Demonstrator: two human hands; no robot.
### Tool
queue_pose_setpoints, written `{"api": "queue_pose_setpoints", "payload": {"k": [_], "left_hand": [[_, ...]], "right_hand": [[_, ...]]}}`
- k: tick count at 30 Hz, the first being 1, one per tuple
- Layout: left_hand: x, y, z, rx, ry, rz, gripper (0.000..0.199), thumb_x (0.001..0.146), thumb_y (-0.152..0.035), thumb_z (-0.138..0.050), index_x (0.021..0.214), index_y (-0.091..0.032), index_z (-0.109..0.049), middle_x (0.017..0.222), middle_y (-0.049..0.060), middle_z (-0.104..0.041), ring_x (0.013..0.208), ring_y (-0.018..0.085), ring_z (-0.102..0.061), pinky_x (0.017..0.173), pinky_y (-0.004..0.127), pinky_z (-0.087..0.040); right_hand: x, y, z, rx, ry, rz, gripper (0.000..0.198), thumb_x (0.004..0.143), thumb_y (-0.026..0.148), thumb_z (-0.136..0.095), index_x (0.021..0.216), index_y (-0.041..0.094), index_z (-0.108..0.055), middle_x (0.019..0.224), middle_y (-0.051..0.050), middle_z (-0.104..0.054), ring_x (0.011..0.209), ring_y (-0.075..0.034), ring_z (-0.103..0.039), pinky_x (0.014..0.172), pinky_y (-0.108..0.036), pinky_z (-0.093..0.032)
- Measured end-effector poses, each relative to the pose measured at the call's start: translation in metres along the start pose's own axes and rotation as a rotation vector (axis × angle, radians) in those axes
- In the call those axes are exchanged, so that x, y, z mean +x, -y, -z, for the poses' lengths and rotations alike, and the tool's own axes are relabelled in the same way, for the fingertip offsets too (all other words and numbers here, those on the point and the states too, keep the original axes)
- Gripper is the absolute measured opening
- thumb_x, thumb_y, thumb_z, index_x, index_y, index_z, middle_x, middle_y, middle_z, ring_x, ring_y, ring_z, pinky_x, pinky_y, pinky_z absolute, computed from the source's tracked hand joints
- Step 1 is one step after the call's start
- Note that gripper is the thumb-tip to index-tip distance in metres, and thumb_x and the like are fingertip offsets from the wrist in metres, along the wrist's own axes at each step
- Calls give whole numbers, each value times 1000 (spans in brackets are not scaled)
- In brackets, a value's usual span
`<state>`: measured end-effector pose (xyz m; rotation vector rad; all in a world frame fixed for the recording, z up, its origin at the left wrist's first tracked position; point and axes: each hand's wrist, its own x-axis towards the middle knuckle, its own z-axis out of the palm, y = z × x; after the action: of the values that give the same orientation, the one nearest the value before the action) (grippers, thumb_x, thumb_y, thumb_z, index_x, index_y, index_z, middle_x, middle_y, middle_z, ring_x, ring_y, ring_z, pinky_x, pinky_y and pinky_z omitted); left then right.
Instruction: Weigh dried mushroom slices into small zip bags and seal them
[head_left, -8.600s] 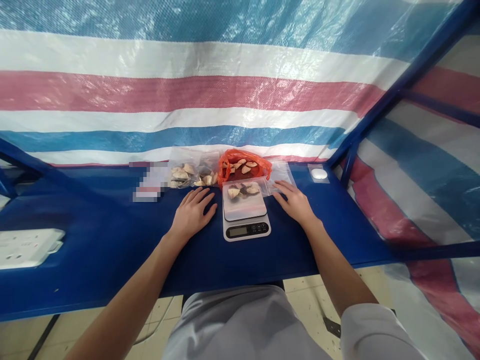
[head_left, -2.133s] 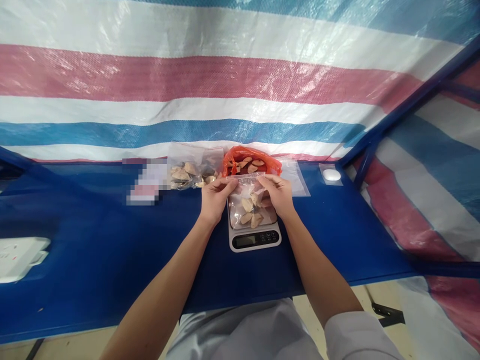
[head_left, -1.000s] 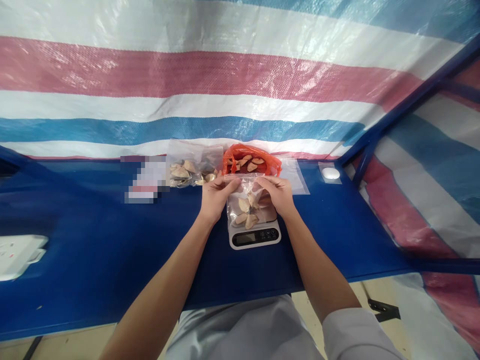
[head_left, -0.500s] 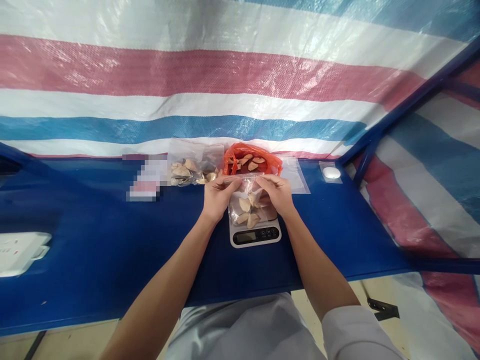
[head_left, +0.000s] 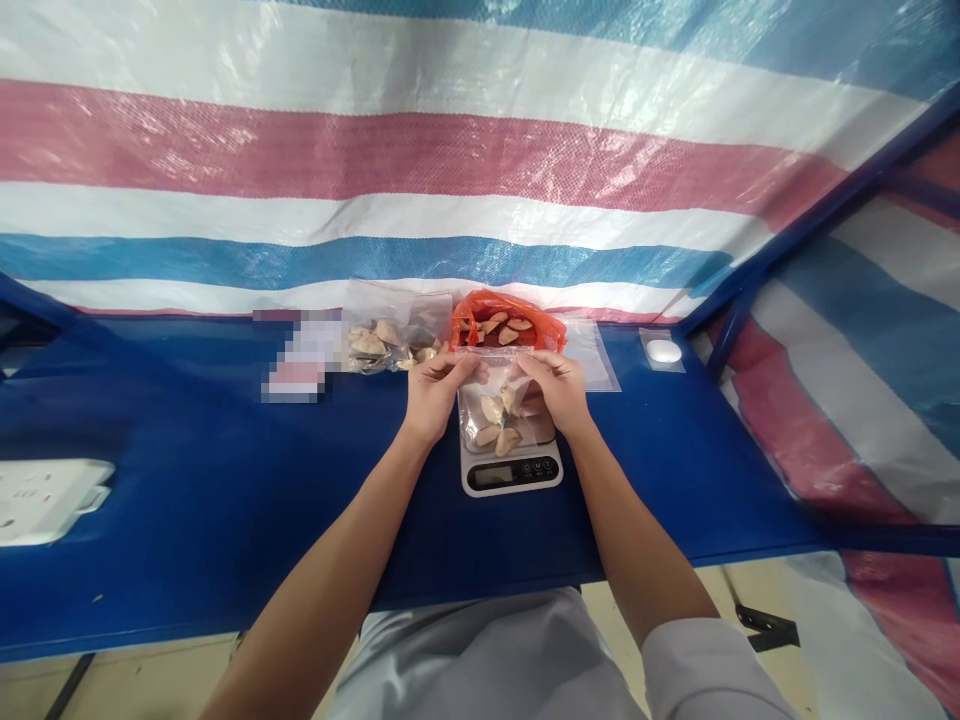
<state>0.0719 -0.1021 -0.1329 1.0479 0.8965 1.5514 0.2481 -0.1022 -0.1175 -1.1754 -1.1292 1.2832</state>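
Observation:
Both hands pinch the top edge of a clear zip bag [head_left: 469, 415] holding several pale dried slices [head_left: 508, 440]. My left hand [head_left: 436, 393] grips the upper left corner, and my right hand [head_left: 556, 388] the upper right. Beneath the bag is a white digital kitchen scale [head_left: 513, 490] with a dark display strip; whether the bag rests on it I cannot tell. Just behind the hands an open red plastic bag [head_left: 551, 330] contains more brown slices [head_left: 514, 328].
Filled clear bags [head_left: 371, 345] lie behind my left hand, beside a pixelated patch. To the right are flat clear bags [head_left: 600, 360] and a small white oval object [head_left: 664, 351]. A white power strip [head_left: 49, 500] sits far left on the blue table [head_left: 300, 500]; striped sheeting [head_left: 420, 150] hangs behind.
The view has shifted slightly. Both hands keep their pinch on the bag's top edge, which now looks straighter and flatter between them.

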Motion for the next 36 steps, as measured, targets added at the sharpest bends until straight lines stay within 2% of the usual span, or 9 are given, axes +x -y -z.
{"api": "queue_pose_setpoints", "payload": {"k": [4,8,11,14,18,29,33,36], "left_hand": [[0,0,0,72,-39,-1,22,72,-42,-84,71,-19,-81,65,2,-74,63,17,-68,68,31,-57],[2,0,1,94,-57,-3,24,70,-43,-86,71,-19,-80,64,2,-73,63,17,-67,65,30,-56],[7,0,0,76,-43,-2,24,69,-42,-87,70,-19,-80,68,2,-74,64,16,-67,66,28,-55],[13,0,-4,79,-15,-19,24,70,-42,-86,69,-19,-79,69,3,-74,65,16,-67,70,29,-56],[18,0,-10,134,2,-66,22,73,-40,-85,69,-19,-79,70,3,-75,67,16,-68,72,29,-56],[12,4,-8,197,45,-48,24,76,-42,-84,74,-19,-80,71,4,-76,68,17,-70,74,30,-57],[9,0,-7,209,30,-32,26,73,-44,-84,74,-18,-80,70,4,-76,67,18,-70,72,31,-57],[6,-3,-9,211,25,-44,25,72,-43,-85,72,-19,-79,69,4,-76,66,18,-69,70,31,-57]], "right_hand": [[6,1,1,-15,21,36,36,68,55,-82,73,20,-75,71,-2,-75,53,-15,-66,43,-23,-54],[15,9,4,-69,62,165,28,70,49,-81,68,21,-76,64,-2,-73,57,-15,-67,56,-28,-58],[18,16,6,-94,55,233,28,71,47,-80,63,21,-75,61,-2,-71,56,-16,-65,57,-30,-57],[21,17,7,-32,42,218,31,70,49,-81,61,21,-72,60,-1,-70,53,-15,-65,54,-29,-56],[23,9,5,45,67,154,32,68,52,-83,70,21,-74,66,-1,-71,53,-15,-65,51,-27,-55],[17,0,9,-53,40,74,31,69,50,-80,69,20,-76,64,-2,-72,53,-16,-66,52,-27,-54],[14,1,5,-93,65,105,33,73,53,-77,69,20,-74,68,-2,-72,56,-16,-66,52,-27,-52],[13,2,3,-135,90,165,29,76,51,-76,73,22,-75,69,-2,-73,63,-17,-68,60,-28,-55]]}}
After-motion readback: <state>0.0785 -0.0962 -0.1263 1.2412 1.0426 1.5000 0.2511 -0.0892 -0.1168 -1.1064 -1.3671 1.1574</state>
